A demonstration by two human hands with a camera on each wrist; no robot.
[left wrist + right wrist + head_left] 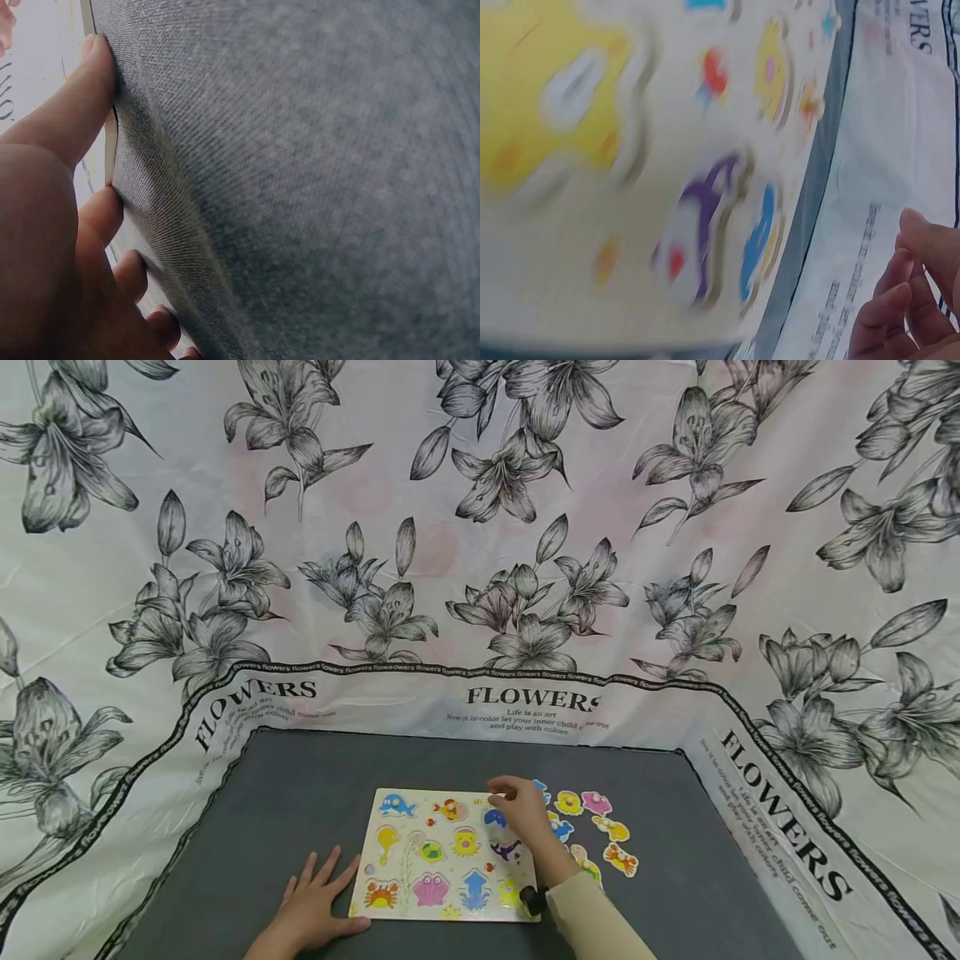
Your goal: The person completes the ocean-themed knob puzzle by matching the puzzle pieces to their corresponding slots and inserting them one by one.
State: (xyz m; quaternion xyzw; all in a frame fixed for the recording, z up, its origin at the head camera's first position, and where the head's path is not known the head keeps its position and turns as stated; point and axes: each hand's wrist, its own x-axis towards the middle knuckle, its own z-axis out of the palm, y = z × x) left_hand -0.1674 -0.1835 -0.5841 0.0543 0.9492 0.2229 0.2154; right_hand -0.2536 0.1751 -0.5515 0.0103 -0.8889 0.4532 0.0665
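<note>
A pale puzzle board (408, 912) with colourful sea animals lies on the dark table, among them an orange crab (381, 894), a pink shell (431, 890) and a blue squid (474, 891). My left hand (315, 902) is spread at its lower left corner. In the left wrist view the thumb (86, 90) lies along the board's edge, on grey cloth. Over the upper right corner of the board hovers my right hand (521, 810), fingers loosely bent. The right wrist view shows this hand (915, 292) with thumb and forefinger close together and no piece between them.
Several loose animal cutouts lie right of the board, including an orange crab-like piece (620, 860), a yellow one (611, 828) and a pink one (596, 802). The right forearm (592, 914) partly covers them. A flower-print cloth (420, 702) borders the dark tabletop (300, 793).
</note>
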